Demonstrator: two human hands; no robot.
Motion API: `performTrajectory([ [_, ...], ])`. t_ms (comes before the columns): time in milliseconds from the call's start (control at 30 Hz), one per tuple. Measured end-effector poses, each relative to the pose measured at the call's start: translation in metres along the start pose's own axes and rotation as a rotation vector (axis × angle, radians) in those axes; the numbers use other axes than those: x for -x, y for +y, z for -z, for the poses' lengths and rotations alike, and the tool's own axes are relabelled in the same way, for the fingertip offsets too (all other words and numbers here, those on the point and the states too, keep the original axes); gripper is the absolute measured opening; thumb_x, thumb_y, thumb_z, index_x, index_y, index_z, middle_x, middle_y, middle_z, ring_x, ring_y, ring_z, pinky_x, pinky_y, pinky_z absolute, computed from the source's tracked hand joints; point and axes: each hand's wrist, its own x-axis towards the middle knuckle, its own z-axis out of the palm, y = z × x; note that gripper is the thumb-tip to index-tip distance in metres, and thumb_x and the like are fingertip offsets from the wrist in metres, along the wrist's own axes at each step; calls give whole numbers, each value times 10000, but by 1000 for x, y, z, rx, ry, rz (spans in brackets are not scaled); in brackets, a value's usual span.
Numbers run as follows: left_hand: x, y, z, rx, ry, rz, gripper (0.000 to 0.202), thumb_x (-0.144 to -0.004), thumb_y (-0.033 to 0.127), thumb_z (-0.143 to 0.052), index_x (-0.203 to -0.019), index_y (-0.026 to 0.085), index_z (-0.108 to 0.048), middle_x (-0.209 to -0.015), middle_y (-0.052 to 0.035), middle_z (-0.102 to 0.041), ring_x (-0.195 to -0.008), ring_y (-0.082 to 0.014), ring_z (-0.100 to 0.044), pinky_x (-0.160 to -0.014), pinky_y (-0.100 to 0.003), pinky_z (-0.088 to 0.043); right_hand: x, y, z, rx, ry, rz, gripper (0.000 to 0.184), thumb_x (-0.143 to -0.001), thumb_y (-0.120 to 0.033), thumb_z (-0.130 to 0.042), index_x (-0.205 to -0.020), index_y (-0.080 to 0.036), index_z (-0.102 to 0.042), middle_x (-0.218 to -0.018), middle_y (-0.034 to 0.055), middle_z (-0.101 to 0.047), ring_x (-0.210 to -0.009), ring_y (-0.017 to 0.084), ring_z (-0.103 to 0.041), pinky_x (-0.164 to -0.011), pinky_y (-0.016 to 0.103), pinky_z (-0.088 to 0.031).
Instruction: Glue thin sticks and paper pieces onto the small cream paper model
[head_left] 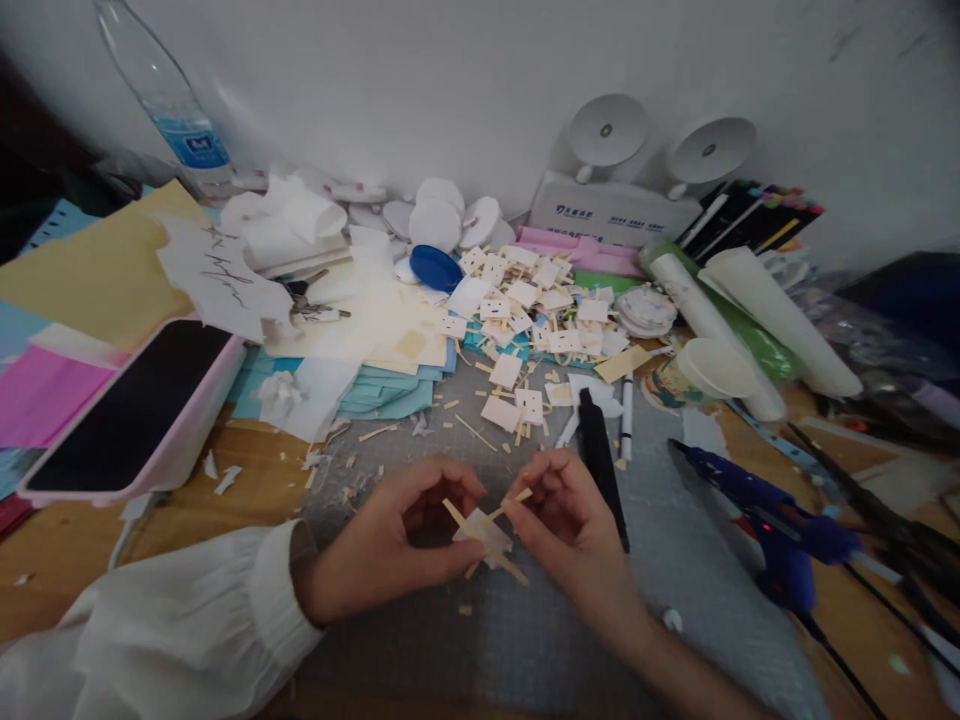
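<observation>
My left hand [390, 545] and my right hand [570, 520] meet low in the middle, over a grey cutting mat [525, 640]. Both pinch one small white paper square with thin wooden sticks [484, 530] stuck across it. The left fingers grip its left side, the right fingers hold a stick end at its upper right. A white sleeve covers my left forearm. Behind the hands lies a heap of similar small white squares [525, 305] and loose stick offcuts.
A black craft knife [602, 465] and a white pen [627, 415] lie just beyond my right hand. A blue glue gun [757, 505] rests at right. A phone on a pink box [131, 405], coloured papers, a water bottle [169, 105], paper cup [712, 370] and rolls crowd the back.
</observation>
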Motion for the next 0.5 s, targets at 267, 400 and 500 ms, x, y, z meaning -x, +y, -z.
performTrajectory([
  [267, 1, 1, 0, -48, 27, -50, 252, -734, 157, -704, -943, 171, -565, -866, -6, -575, -781, -116, -565, -699, -221, -488, 4, 0, -1, 87, 57, 68, 185, -777, -240, -665, -831, -246, -488, -729, -29, -520, -635, 115, -532, -569, 219, -471],
  [400, 1, 0, -1, -69, 26, -59, 220, -742, 156, -700, -925, 169, -578, -861, -5, -592, -776, -113, -569, -695, -214, -482, 5, 0, -1, 104, 45, 102, 168, -789, -207, -649, -835, -248, -492, -741, -28, -523, -644, 111, -542, -576, 213, -473],
  [500, 1, 0, -1, -69, 26, -42, 197, -743, 168, -703, -899, 162, -583, -831, -2, -602, -747, -111, -569, -680, -216, -481, 5, 1, -1, 101, 15, 116, 165, -796, -183, -638, -847, -246, -494, -755, -26, -527, -659, 109, -542, -585, 209, -469],
])
